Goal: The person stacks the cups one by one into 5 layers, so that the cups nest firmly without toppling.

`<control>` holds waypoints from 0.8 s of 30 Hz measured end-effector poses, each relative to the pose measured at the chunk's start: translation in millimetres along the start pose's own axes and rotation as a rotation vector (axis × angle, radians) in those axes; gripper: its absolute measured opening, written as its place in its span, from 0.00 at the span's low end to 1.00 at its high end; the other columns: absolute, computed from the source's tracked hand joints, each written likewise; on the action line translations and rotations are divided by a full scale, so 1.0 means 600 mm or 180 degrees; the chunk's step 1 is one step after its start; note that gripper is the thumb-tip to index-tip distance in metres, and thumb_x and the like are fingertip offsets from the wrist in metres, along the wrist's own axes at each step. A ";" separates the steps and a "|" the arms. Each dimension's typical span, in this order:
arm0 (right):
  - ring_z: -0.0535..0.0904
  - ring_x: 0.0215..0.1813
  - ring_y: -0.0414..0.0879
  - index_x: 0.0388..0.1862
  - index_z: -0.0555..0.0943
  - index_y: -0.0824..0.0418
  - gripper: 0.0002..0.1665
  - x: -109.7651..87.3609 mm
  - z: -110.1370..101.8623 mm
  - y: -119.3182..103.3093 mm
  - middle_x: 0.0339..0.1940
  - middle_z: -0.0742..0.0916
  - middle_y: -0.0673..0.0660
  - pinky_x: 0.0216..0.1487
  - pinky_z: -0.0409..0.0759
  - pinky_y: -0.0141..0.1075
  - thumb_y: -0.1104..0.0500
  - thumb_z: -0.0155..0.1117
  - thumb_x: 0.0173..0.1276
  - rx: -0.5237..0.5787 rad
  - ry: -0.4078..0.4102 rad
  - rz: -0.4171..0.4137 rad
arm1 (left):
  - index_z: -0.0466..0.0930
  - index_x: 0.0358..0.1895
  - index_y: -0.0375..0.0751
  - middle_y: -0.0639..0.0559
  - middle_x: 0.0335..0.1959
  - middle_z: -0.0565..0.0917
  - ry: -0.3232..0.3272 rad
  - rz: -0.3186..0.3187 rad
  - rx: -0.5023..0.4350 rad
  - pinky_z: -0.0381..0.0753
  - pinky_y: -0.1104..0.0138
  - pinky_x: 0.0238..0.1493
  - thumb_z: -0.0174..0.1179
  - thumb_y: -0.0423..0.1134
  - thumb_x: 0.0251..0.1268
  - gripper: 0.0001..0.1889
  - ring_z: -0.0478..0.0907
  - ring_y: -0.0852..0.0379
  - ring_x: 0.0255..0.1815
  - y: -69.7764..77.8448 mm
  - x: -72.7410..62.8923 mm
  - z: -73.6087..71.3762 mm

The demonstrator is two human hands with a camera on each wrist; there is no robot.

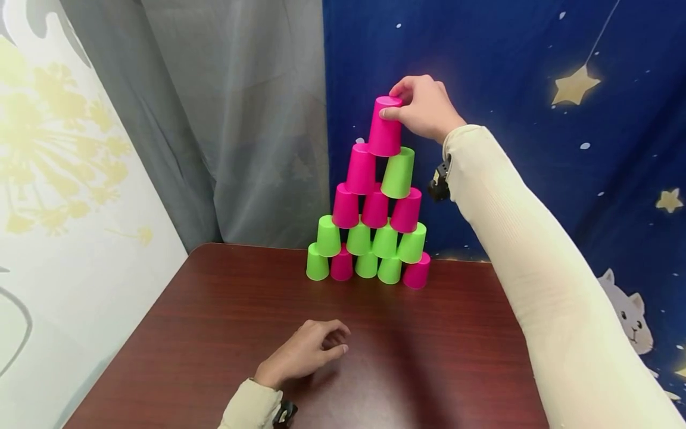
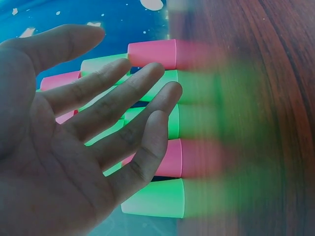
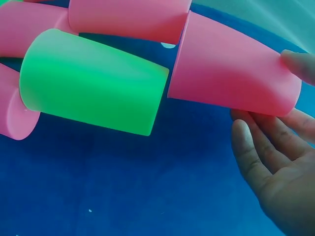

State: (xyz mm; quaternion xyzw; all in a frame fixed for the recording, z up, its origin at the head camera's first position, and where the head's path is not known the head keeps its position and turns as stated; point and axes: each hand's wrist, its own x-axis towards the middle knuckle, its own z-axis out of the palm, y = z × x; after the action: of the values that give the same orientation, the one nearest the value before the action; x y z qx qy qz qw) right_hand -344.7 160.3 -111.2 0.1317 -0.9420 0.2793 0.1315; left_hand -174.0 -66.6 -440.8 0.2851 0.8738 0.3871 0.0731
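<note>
An upside-down pink cup [image 1: 384, 128] is at the very top of a cup pyramid. My right hand [image 1: 427, 107] pinches it near its closed end, thumb on the side and fingertips behind. Its rim meets the pink cup [image 1: 361, 170] and the green cup [image 1: 398, 173] of the tier below; in the right wrist view the held cup [image 3: 231, 66] lines up against those two. Under them come three pink cups [image 1: 375, 208], then a tier of green cups [image 1: 384, 241]. Low over the table, in front of the stack, my left hand [image 1: 304, 351] hangs with fingers relaxed, holding nothing.
The bottom tier mixes green and pink cups, such as the pink cup [image 1: 417, 271] at its right end, on a dark red-brown table [image 1: 214, 333] near its back edge. Close behind hang a grey curtain [image 1: 257, 119] and a blue starry cloth [image 1: 498, 53].
</note>
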 end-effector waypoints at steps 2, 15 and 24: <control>0.76 0.64 0.49 0.69 0.73 0.57 0.32 0.000 -0.001 0.001 0.65 0.82 0.58 0.65 0.79 0.41 0.46 0.63 0.70 0.0003 -0.0009 0.0046 | 0.82 0.51 0.40 0.56 0.40 0.88 -0.0014 -0.0009 0.0009 0.84 0.68 0.47 0.62 0.40 0.69 0.12 0.84 0.67 0.42 0.000 0.000 0.001; 0.75 0.69 0.51 0.75 0.66 0.54 0.37 0.002 0.005 0.004 0.70 0.78 0.58 0.68 0.78 0.43 0.44 0.60 0.71 0.0015 -0.0060 0.0087 | 0.83 0.50 0.40 0.57 0.40 0.88 -0.0020 0.0004 -0.0011 0.85 0.67 0.48 0.62 0.40 0.69 0.12 0.84 0.68 0.42 -0.001 -0.001 -0.002; 0.72 0.74 0.53 0.78 0.60 0.53 0.42 -0.028 0.001 0.016 0.75 0.74 0.58 0.71 0.75 0.49 0.40 0.59 0.71 -0.0055 0.0008 -0.0103 | 0.83 0.51 0.41 0.56 0.42 0.88 0.0023 -0.0040 0.0078 0.85 0.64 0.48 0.61 0.39 0.70 0.11 0.85 0.65 0.43 -0.006 -0.007 -0.014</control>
State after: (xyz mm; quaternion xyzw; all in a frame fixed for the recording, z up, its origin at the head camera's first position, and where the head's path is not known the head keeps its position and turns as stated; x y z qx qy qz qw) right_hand -332.4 170.8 -121.5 0.1454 -0.9420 0.2691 0.1383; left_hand -174.7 -76.3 -437.9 0.2791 0.8805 0.3769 0.0688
